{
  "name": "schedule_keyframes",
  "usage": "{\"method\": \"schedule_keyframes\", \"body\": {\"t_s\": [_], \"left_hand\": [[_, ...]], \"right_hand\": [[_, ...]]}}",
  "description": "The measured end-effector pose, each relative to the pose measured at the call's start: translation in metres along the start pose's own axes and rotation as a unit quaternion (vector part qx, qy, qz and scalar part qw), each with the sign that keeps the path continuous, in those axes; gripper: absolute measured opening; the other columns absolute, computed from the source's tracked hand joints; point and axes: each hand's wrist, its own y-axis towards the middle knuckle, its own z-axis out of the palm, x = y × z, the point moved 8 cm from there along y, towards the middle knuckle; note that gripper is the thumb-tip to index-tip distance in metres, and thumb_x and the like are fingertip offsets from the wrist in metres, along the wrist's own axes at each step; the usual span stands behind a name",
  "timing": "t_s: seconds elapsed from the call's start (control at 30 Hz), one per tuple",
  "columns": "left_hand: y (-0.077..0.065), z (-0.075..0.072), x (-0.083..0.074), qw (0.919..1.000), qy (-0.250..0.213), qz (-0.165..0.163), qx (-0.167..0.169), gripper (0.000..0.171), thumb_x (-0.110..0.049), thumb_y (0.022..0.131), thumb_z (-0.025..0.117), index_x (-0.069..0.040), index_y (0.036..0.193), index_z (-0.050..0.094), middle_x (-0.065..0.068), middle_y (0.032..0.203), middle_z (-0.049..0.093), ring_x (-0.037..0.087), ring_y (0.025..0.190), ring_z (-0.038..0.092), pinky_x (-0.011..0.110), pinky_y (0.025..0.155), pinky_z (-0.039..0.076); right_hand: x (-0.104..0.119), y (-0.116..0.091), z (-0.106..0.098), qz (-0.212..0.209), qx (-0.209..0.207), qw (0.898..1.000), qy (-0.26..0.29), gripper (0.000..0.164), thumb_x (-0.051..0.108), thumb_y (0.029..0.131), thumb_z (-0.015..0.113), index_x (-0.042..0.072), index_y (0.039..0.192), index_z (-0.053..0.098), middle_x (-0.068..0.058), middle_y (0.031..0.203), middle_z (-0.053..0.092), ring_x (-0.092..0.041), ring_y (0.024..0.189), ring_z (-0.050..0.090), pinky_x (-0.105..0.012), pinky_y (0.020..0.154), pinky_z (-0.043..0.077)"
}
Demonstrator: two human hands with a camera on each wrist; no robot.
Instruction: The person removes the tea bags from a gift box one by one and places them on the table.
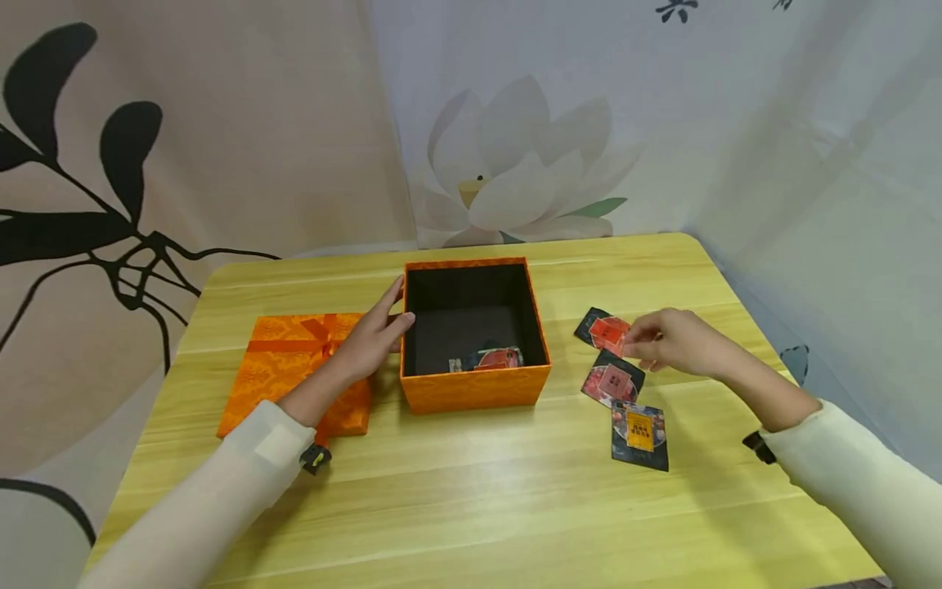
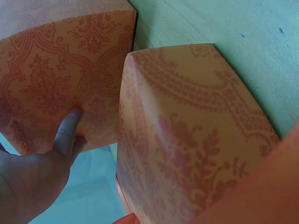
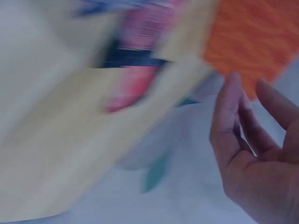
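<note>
An orange patterned box (image 1: 474, 391) with a dark inside stands upright at the middle of the table, its top uncovered. My left hand (image 1: 374, 337) rests against its left side; in the left wrist view extended fingers (image 2: 68, 130) touch the patterned wall. Inside the box, near its front wall, lie small dark-and-red packets (image 1: 496, 358). To the right, my right hand (image 1: 673, 342) hovers by a packet with a red label (image 1: 609, 331), fingertips overlapping its edge in the head view. The right wrist view shows a gap between thumb and fingers (image 3: 229, 107), with nothing between them.
The orange lid (image 1: 272, 376) with a ribbon bow lies left of the box, under the left forearm. Nearer me on the right lie a pink-label packet (image 1: 612, 378) and a yellow-label packet (image 1: 639, 454). A printed curtain (image 1: 294, 123) hangs behind the wooden table (image 1: 471, 507).
</note>
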Motion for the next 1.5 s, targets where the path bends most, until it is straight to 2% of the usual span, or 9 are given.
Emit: {"method": "schedule_keyframes", "body": {"t_s": [0.2,0.33,0.47,0.63,0.77,0.97,1.1,1.33,1.5], "left_hand": [[0.0,0.0,0.002,1.0,0.002,-0.003,0.003,0.076,-0.046,0.109,0.047,-0.036,0.166,-0.002,0.007,0.173,0.008,0.043,0.145,0.041,0.057,0.1,0.053],[-0.001,-0.001,0.003,1.0,0.004,-0.008,-0.002,0.075,-0.046,0.109,0.047,-0.038,0.166,-0.002,0.008,0.173,0.008,0.044,0.145,0.042,0.058,0.1,0.052],[-0.002,-0.002,0.002,1.0,0.002,-0.007,-0.004,0.074,-0.045,0.11,0.047,-0.04,0.166,-0.002,0.007,0.173,0.008,0.043,0.146,0.041,0.058,0.1,0.052],[-0.002,0.0,0.001,1.0,0.004,-0.003,-0.003,0.073,-0.042,0.11,0.046,-0.039,0.166,-0.002,0.007,0.173,0.009,0.041,0.147,0.039,0.057,0.099,0.053],[-0.001,0.0,0.001,1.0,-0.001,-0.004,-0.005,0.073,-0.037,0.111,0.047,-0.039,0.166,-0.001,0.008,0.173,0.009,0.041,0.147,0.04,0.057,0.098,0.054],[-0.002,0.001,0.0,1.0,0.001,-0.002,-0.003,0.074,-0.04,0.111,0.047,-0.037,0.166,-0.001,0.007,0.173,0.009,0.04,0.147,0.04,0.057,0.098,0.054],[-0.002,0.001,0.0,1.0,0.001,0.0,-0.004,0.073,-0.042,0.111,0.046,-0.038,0.166,-0.001,0.006,0.173,0.008,0.04,0.147,0.039,0.058,0.099,0.053],[-0.002,0.001,0.0,1.0,-0.001,0.004,-0.003,0.072,-0.039,0.111,0.045,-0.037,0.166,-0.002,0.006,0.173,0.008,0.04,0.148,0.038,0.058,0.099,0.053],[-0.002,0.0,0.0,1.0,0.004,0.003,-0.004,0.073,-0.045,0.11,0.046,-0.041,0.165,-0.002,0.007,0.173,0.008,0.04,0.148,0.038,0.058,0.099,0.054]], "right_hand": [[0.095,0.041,-0.007,-0.095,-0.04,0.995,0.013,0.017,0.021,0.101,0.069,0.008,0.109,0.075,-0.006,0.093,0.074,-0.019,0.08,0.069,-0.032,0.071,0.06],[0.147,0.076,0.017,-0.144,-0.017,0.989,-0.013,0.019,0.019,0.099,0.071,0.007,0.114,0.076,-0.006,0.099,0.076,-0.019,0.083,0.07,-0.034,0.076,0.06],[0.172,0.111,0.049,-0.148,0.025,0.985,-0.087,0.025,0.017,0.097,0.074,0.004,0.119,0.075,-0.007,0.107,0.076,-0.021,0.096,0.071,-0.036,0.086,0.059],[0.173,0.145,0.084,-0.111,0.08,0.979,-0.152,0.03,0.016,0.095,0.076,0.003,0.123,0.074,-0.011,0.119,0.074,-0.027,0.111,0.069,-0.037,0.096,0.056],[0.17,0.162,0.102,-0.096,0.107,0.974,-0.177,0.029,0.016,0.093,0.078,0.004,0.119,0.075,-0.01,0.119,0.073,-0.024,0.107,0.068,-0.035,0.093,0.057],[0.166,0.168,0.126,-0.09,0.182,0.958,-0.205,0.01,0.013,0.095,0.073,0.005,0.097,0.078,-0.001,0.082,0.064,-0.014,0.071,0.049,-0.026,0.065,0.043],[0.165,0.166,0.134,-0.096,0.222,0.95,-0.199,0.011,0.014,0.095,0.074,0.006,0.089,0.079,0.001,0.07,0.057,-0.012,0.064,0.042,-0.024,0.061,0.038],[0.162,0.167,0.132,-0.094,0.214,0.937,-0.259,0.02,0.008,0.1,0.063,-0.001,0.115,0.073,-0.015,0.11,0.069,-0.017,0.084,0.049,-0.028,0.079,0.046],[0.16,0.17,0.131,-0.095,0.208,0.93,-0.289,0.021,0.0,0.101,0.053,0.001,0.105,0.073,-0.014,0.108,0.068,-0.019,0.083,0.045,-0.03,0.075,0.039]]}}
